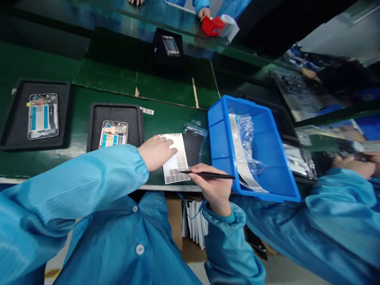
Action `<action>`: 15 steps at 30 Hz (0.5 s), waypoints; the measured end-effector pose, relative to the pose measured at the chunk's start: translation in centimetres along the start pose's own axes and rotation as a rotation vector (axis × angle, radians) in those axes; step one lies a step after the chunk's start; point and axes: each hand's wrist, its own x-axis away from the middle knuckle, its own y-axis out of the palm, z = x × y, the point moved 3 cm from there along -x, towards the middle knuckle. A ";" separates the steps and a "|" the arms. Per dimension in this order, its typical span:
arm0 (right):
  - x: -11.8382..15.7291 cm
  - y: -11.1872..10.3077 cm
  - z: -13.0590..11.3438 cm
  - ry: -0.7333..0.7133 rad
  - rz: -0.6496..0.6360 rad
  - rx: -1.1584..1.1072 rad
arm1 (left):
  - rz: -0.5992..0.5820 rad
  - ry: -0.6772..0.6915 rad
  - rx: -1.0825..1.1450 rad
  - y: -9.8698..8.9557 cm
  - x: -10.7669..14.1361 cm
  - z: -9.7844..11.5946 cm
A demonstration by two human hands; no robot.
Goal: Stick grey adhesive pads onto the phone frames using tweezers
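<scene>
My left hand [158,152] lies on a white sheet of grey rectangular stickers [181,158], its fingers spread over the upper part. In my right hand [214,190] is a pair of black tweezers [219,175], gripped like a pen, with the tips at the lower rows of the sheet. Whether the tips hold a sticker is too small to tell. Left of the sheet, a black foam tray [137,122] holds an opened phone frame [114,132], partly hidden by my left sleeve.
A blue bin [218,134] with plastic wrap and strips stands at right, beside a dark pouch [194,144]. Another tray [65,107] with a phone frame [44,116] sits far left. Across the bench, a person's hand [204,12] touches a red object [213,26]. A co-worker's arm is at right.
</scene>
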 end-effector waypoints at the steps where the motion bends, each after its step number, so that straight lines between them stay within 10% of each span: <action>1: -0.1 0.2 -0.5 -0.005 -0.004 -0.013 | 0.035 0.000 0.064 -0.8 0.6 -0.2; 7: -0.5 2.3 -2.6 -0.020 -0.072 -0.062 | 0.074 0.012 0.527 -3.1 4.3 -0.3; 15: -0.4 4.6 -3.4 -0.009 -0.116 -0.094 | 0.176 0.033 0.612 -2.1 6.4 -0.4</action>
